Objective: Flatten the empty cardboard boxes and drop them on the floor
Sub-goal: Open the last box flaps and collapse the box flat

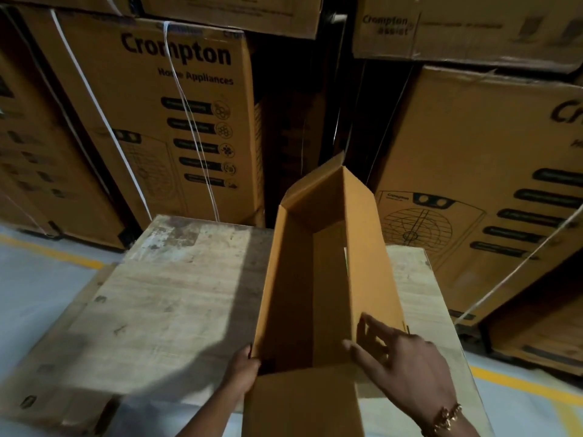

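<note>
Box: my empty cardboard box stands over the right half of the wooden table. Both ends are open, its long walls run away from me, and the far flaps rise above the table's back edge.

Left hand: my left hand is at the table's near edge, fingers curled round the box's near left corner and clamped on the wall.

Right hand: my right hand is above the table's near right part. Its fingers are straight and spread apart, lying against the inner face of the box's right wall and gripping nothing.

Wrist: a gold-coloured bracelet sits on my right wrist, nearer to me than the table's front edge.

Near flap: one brown flap of the box hangs down past the table's front edge, between my two arms.

Behind the table: printed Crompton cartons are stacked high, some bound with white straps.

Left of the table: a flat brown cardboard sheet lies lower than the tabletop, too blurred to read.

Around the table: a pale grey floor has a yellow line to the left.
</note>
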The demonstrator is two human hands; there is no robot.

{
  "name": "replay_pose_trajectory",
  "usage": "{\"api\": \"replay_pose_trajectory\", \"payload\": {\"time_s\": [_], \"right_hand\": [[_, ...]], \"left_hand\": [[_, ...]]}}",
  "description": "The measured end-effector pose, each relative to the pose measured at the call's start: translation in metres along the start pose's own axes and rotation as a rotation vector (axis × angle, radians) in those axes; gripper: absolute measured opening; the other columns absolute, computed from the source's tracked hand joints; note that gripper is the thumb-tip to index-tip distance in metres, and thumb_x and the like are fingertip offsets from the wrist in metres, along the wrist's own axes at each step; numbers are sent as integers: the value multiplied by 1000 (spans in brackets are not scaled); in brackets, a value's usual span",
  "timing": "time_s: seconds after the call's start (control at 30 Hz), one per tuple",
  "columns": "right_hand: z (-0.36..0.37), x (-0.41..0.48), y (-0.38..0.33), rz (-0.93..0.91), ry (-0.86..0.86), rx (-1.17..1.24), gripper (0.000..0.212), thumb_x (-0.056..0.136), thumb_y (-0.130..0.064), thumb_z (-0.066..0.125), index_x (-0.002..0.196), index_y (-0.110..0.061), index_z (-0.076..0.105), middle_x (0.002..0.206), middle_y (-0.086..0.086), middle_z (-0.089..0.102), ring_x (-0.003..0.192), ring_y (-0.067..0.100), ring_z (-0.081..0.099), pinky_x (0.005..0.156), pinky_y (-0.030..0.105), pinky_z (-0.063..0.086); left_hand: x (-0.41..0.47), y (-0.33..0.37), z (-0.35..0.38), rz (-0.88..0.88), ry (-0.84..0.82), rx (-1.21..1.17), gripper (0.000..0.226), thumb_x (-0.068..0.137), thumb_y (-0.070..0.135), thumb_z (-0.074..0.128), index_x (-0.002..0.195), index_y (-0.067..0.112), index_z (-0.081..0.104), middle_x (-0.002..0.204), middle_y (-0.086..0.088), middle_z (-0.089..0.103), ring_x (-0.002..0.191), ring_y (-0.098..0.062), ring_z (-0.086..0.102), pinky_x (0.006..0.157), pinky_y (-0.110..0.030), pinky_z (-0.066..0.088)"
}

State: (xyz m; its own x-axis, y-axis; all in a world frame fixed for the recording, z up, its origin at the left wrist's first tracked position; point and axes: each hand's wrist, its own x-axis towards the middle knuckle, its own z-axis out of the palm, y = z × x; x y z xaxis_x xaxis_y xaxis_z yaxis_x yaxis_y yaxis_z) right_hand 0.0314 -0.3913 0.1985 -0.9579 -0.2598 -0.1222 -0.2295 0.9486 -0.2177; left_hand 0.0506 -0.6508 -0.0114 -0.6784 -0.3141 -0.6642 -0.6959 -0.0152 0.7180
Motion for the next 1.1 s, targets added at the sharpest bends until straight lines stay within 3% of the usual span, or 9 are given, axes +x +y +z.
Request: {"api": "replay_pose_trajectory", "payload": {"time_s": [0.13,0.23,0.33,0.47,0.57,0.63,0.77,0.87,1.1], "right_hand": [[19,14,-69,-108,-22,-57,85,77,-91,15,150,-48,24,153,-27,31,130,9,42,94,34,52],[47,24,-111,-164,-41,-27,81,80,-87,16,149,-46,28,155,-30,22,131,11,32,101,39,42],[73,28,-148,-255,4,14,76,83,-81,22,142,-39,44,149,-28,33,125,14,38,94,40,44],[84,47,-157,-165,120,35,72,83,-77,27,139,-35,45,147,-18,39,128,17,36,98,38,45],[86,63,-130,141,142,99,108,65,-93,36,153,-31,21,161,-4,19,142,27,28,110,48,37],[86,64,-115,374,18,531,141,43,-94,57,156,-23,12,160,7,24,140,32,35,110,50,37],[86,52,-100,424,-5,1087,131,27,-85,75,137,-19,48,117,-3,64,103,20,62,76,34,56],[78,38,-93,399,89,1169,105,50,-72,80,138,-24,49,112,-8,62,98,12,60,64,22,50],[62,17,-112,193,47,877,103,60,-83,58,150,-48,21,143,-25,29,131,6,34,108,36,35]], "left_hand": [[15,-12,-48,129,57,351,19,97,43,55,112,31,58,114,5,64,101,-17,63,88,-35,52],[-7,15,-74,221,45,238,34,94,66,45,107,42,66,108,14,68,94,-6,65,82,-32,53],[-40,62,-89,211,-134,-232,27,98,48,46,110,33,65,102,19,69,99,-2,64,86,-29,49],[-52,84,-103,194,-193,-277,13,97,18,59,110,15,63,86,13,72,74,0,66,62,-15,50],[-32,76,-96,126,-112,-236,84,71,64,74,137,18,51,134,3,58,117,-16,57,101,-30,45],[-25,70,-83,147,1,-262,123,47,84,68,146,15,43,143,-6,53,127,-25,52,109,-41,41],[-40,87,-63,276,185,-38,65,90,60,56,131,10,56,125,-10,63,113,-27,59,94,-33,45],[-48,105,-58,341,127,-121,52,92,53,58,121,10,64,110,-4,68,99,-21,63,86,-32,50],[-28,76,-68,-7,-105,-561,48,99,49,47,97,10,76,91,-15,76,88,-32,69,77,-40,55]]}}
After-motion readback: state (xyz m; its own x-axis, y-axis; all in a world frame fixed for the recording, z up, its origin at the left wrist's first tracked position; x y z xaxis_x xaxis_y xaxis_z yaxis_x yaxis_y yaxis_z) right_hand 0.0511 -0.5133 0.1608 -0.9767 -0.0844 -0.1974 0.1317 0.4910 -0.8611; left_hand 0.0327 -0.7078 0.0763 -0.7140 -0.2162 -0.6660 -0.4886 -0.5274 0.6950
